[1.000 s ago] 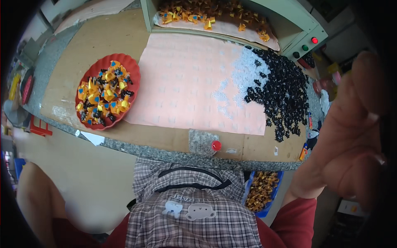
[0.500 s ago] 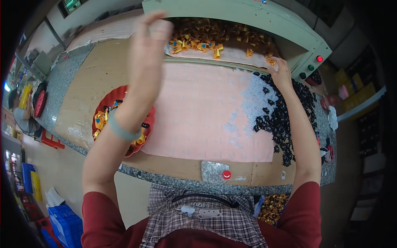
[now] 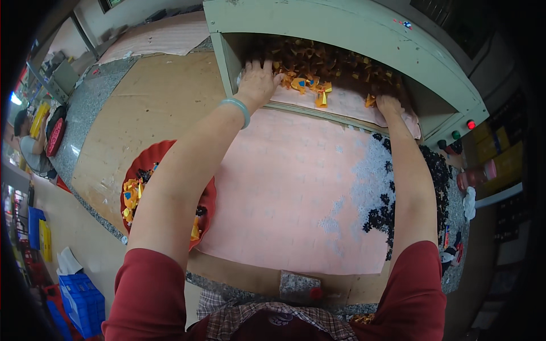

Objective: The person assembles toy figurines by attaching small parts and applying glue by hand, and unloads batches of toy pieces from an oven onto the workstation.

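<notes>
Fingers on the left hand point(image 3: 257, 86) are straight and spread, laid over the left end of the orange pile inside the metal box. The right hand point(image 3: 390, 107) has its fingers curled in close to an orange piece at the other end; can't tell if they're pinching it or the sheet under it.

Progress-wise, going outward from the body: the red plate point(image 3: 209, 207), partly behind the left forearm, already carries a batch of orange pieces point(image 3: 132, 196) with black bits mixed in. On the pink cloth point(image 3: 290, 182) there's a big loose spread of white bits point(image 3: 369, 176) and black bits point(image 3: 377, 220), none of it sorted into anything. Then the metal box point(image 3: 341, 35) holds a much bigger orange pile point(image 3: 298, 85) on a pinkish sheet point(image 3: 347, 106), so I'd guess most of it is left.

Stuff-wise: plate's glossy with a wavy rim, cloth is thin and flat with faint marks, and the black bits look small and knobbly. Under the cloth it's plain brown cardboard point(image 3: 131, 108) on a speckled stone counter point(image 3: 79, 128). Box is painted pale green, scuffed, red light point(image 3: 471, 124) glowing at its right end. Orange pieces look folded and pointy, some with shiny yellow or blue patches; deeper in it's too dark to make out shapes.
</notes>
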Motion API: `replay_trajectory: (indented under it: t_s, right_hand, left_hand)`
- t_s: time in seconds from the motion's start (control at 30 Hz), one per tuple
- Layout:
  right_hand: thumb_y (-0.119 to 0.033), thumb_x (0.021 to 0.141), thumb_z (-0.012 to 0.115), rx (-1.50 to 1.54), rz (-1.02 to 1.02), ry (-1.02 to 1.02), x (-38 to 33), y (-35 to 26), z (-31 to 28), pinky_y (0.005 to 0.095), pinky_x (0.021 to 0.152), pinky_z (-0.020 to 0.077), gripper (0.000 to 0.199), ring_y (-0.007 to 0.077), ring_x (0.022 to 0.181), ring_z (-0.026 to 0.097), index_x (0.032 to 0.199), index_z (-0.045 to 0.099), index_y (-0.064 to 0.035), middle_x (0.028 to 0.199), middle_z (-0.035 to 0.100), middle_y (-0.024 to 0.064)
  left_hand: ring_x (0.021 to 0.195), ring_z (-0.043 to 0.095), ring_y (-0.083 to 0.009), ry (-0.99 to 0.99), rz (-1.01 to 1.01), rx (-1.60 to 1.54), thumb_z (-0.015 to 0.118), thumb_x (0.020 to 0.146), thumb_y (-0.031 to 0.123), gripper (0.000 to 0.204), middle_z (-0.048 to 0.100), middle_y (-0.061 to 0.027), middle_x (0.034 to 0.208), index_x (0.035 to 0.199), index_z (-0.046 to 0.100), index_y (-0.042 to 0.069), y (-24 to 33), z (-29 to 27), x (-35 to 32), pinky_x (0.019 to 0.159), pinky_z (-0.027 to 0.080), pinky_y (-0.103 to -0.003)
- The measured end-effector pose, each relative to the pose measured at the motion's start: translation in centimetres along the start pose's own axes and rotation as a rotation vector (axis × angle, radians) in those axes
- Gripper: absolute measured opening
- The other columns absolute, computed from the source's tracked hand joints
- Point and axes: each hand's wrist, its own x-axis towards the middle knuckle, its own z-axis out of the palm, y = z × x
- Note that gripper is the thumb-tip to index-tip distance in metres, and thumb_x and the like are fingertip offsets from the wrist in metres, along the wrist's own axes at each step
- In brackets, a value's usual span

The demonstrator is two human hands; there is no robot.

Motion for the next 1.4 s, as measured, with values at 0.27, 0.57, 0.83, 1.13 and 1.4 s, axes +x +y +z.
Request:
replay_trajectory:
  t_s: [0.27, 0.57, 0.83, 1.13, 1.4]
  right_hand:
    - [-0.078, 0.087, 0.029, 0.495, -0.313, 0.216, 5.8, -9.6, 5.1, 0.0516, 0.116, 0.0238, 0.085, 0.0359, 0.144, 0.029, 0.152, 0.033, -0.0239, 0.158, 0.029, 0.0125]
    - [-0.065, 0.094, 0.041, 0.766, -0.453, 0.091, -2.7, -14.1, 0.7, 0.0380, 0.119, 0.0207, 0.078, 0.0282, 0.148, 0.023, 0.152, 0.033, -0.0127, 0.160, 0.026, 0.0101]
    - [-0.063, 0.092, 0.052, 0.978, -0.465, -0.152, -0.8, -12.8, 1.8, 0.0326, 0.113, 0.0285, 0.078, 0.0217, 0.135, 0.038, 0.148, 0.041, -0.0105, 0.150, 0.041, 0.0081]
    - [-0.060, 0.086, 0.064, 1.077, -0.470, -0.311, -4.9, -13.3, 1.7, 0.0309, 0.104, 0.0384, 0.079, 0.0194, 0.121, 0.052, 0.143, 0.049, -0.0073, 0.137, 0.055, 0.0099]
    - [-0.053, 0.087, 0.067, 1.160, -0.464, -0.195, -11.9, -10.9, 1.4, 0.0269, 0.100, 0.0400, 0.067, 0.0149, 0.114, 0.054, 0.132, 0.059, -0.0040, 0.128, 0.061, 0.0070]
  left_hand:
    - [0.133, 0.038, -0.0446, 0.173, -0.240, -0.289, 0.052, 0.092, 0.061, 0.082, 0.043, -0.0279, 0.141, 0.148, 0.031, 0.005, 0.7, 3.9, 3.6, 0.110, 0.033, -0.048]
    - [0.132, 0.045, -0.0381, -0.083, -0.133, -0.866, 0.048, 0.089, 0.064, 0.071, 0.045, -0.0211, 0.146, 0.140, 0.051, 0.014, -1.3, 3.1, 5.8, 0.107, 0.038, -0.044]
    - [0.142, 0.025, -0.0444, 0.095, -0.311, -0.401, 0.051, 0.090, 0.061, 0.086, 0.025, -0.0291, 0.153, 0.150, 0.024, 0.006, 0.6, 4.2, 5.4, 0.117, 0.025, -0.047]
    - [0.131, 0.046, -0.0400, -0.112, -0.144, -0.595, 0.047, 0.093, 0.058, 0.066, 0.053, -0.0223, 0.138, 0.139, 0.051, 0.012, -0.9, 4.0, 4.0, 0.109, 0.036, -0.043]
    - [0.120, 0.055, -0.0352, 0.134, -0.135, -0.875, 0.062, 0.087, 0.048, 0.048, 0.064, -0.0199, 0.119, 0.113, 0.069, 0.008, 2.1, 2.1, -1.2, 0.103, 0.042, -0.040]
